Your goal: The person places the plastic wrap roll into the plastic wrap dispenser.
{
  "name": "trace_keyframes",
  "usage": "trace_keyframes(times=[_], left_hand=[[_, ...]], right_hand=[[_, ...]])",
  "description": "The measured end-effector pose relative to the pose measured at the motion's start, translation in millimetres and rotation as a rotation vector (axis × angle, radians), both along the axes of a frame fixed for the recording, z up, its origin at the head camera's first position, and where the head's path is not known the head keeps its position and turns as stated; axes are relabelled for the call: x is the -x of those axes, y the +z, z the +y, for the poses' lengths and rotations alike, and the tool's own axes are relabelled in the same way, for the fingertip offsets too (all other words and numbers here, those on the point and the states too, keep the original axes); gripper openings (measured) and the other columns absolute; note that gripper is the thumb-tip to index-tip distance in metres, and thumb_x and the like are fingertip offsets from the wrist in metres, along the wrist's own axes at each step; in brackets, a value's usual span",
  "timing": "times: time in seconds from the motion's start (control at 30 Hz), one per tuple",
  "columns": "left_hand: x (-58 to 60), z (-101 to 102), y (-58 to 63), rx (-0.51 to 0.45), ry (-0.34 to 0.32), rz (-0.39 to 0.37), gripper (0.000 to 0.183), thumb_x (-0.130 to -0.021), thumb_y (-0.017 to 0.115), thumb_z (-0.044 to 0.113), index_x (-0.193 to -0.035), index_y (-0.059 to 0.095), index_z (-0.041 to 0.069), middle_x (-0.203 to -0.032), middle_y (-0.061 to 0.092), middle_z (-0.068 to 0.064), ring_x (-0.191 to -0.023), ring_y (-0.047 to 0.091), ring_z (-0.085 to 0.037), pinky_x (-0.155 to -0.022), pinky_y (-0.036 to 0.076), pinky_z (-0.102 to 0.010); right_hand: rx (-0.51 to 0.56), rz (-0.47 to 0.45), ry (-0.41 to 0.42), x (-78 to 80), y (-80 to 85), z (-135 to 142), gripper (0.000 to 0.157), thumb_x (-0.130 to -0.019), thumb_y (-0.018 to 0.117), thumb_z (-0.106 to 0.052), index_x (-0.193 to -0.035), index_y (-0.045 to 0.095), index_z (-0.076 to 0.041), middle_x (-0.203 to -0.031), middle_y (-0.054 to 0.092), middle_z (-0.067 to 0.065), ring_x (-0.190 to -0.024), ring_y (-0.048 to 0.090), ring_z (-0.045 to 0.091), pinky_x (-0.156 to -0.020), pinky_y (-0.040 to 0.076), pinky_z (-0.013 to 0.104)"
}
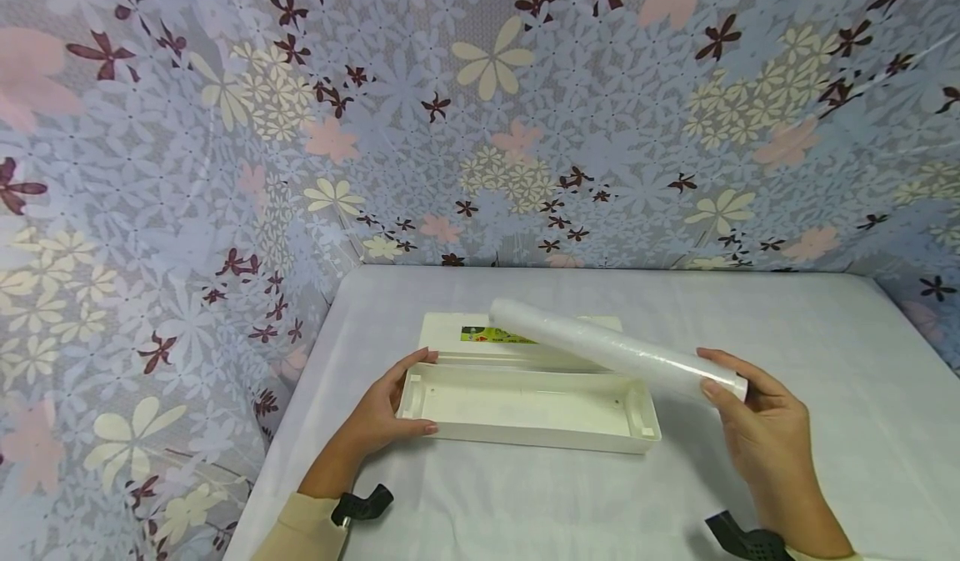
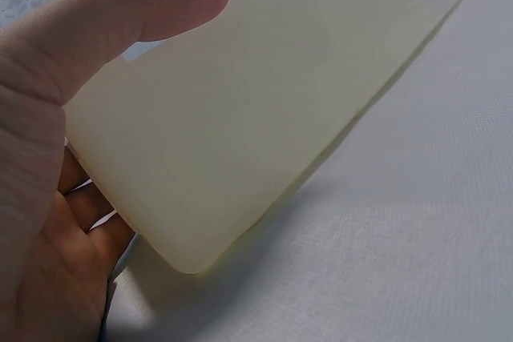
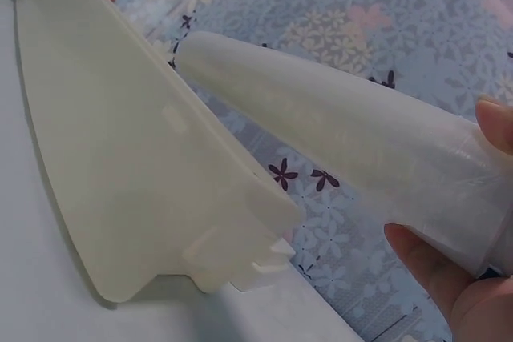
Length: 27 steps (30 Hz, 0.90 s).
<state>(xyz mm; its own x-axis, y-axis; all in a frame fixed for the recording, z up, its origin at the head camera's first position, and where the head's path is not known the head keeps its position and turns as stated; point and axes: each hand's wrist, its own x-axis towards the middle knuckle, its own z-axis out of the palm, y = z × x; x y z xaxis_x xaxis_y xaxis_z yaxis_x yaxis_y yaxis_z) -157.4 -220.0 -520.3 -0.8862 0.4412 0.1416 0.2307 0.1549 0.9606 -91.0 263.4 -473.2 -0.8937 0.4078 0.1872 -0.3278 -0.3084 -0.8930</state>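
Note:
A long cream plastic box [image 1: 525, 434] sits on the table with its lid [image 1: 442, 328] folded back behind it, a green and yellow label on the lid. My left hand [image 1: 393, 403] grips the box's left end, thumb along the front rim and fingers round the far side; the left wrist view shows the thumb over the box's wall [image 2: 240, 134]. My right hand [image 1: 765, 419] holds a roll of clear plastic film [image 1: 600, 340] by its right end. The roll slants over the box and lid, its far end up to the left. In the right wrist view the roll [image 3: 345, 126] hangs apart from the box [image 3: 144, 134].
A white cloth [image 1: 570, 503] covers the table. Behind and to the left hangs a flowered curtain [image 1: 420, 127], close to the table's back edge [image 1: 675, 271]. Dark straps with mounts [image 1: 363, 504] are on both wrists.

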Motion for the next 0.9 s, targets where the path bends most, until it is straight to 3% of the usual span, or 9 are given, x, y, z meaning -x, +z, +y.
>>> trace_keyframes(times=[0.33, 0.6, 0.9], left_hand=[[0.7, -1, -0.9, -0.032, -0.02, 0.007, 0.112, -0.071, 0.097, 0.001, -0.163, 0.034, 0.005, -0.162, 0.042, -0.01, -0.146, 0.039, -0.035, -0.108, 0.042, -0.029], [0.5, -1, -1.0, -0.036, -0.025, 0.007, 0.111, -0.071, 0.097, 0.0, -0.163, 0.034, 0.004, -0.161, 0.042, -0.011, -0.146, 0.039, -0.035, -0.108, 0.043, -0.03], [1.1, -1, -0.5, -0.024, -0.024, 0.01, 0.112, -0.072, 0.097, 0.001, -0.164, 0.033, 0.005, -0.162, 0.042, -0.009, -0.146, 0.039, -0.033, -0.109, 0.042, -0.03]], right_hand=[[-0.005, 0.063, 0.051, -0.6, -0.9, -5, 0.043, -0.089, 0.058, 0.033, -0.131, 0.054, 0.027, -0.128, 0.069, 0.024, -0.111, 0.061, 0.027, -0.093, 0.055, 0.032], [-0.04, -0.001, 0.037, -1.7, -0.3, -8, 0.044, -0.09, 0.063, 0.029, -0.133, 0.056, 0.024, -0.128, 0.068, 0.021, -0.111, 0.059, 0.027, -0.095, 0.054, 0.033], [-0.06, 0.007, 0.06, -3.3, 0.1, -13, 0.043, -0.09, 0.062, 0.028, -0.133, 0.056, 0.023, -0.129, 0.069, 0.02, -0.109, 0.059, 0.025, -0.094, 0.055, 0.033]])
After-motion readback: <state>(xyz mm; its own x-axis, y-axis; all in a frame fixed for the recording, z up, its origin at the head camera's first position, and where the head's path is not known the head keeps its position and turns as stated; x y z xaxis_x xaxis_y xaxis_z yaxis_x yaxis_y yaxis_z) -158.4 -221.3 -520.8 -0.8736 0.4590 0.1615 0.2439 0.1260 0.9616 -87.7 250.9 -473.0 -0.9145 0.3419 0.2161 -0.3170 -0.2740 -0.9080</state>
